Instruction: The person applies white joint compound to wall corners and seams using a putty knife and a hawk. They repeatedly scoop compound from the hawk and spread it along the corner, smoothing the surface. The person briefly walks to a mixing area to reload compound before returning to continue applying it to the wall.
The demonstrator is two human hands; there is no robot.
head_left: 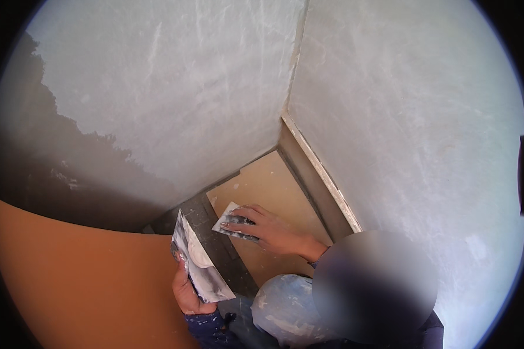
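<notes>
My left hand (187,294) is closed around the edge and back of a flat rectangular plastering trowel (212,284). Its pale metal face is turned up, and a smooth mound of white filler (197,250) lies on it. To the right of it, my right hand (273,231) grips a small, wide-bladed scraper (226,220) smeared with white and dark residue. The fingers lie over the scraper's dark grip, and its blade points toward the trowel. A small gap separates the two tools. Neither tool touches a wall.
Two whitish-grey coated walls (215,87) (402,128) meet in a corner, the left one with a dark, ragged-edged area (52,157). A ledge (323,174) runs along the right wall's foot. Below lie a tan board (268,180) and dark flooring (198,215). An orange surface (87,273) fills the lower left.
</notes>
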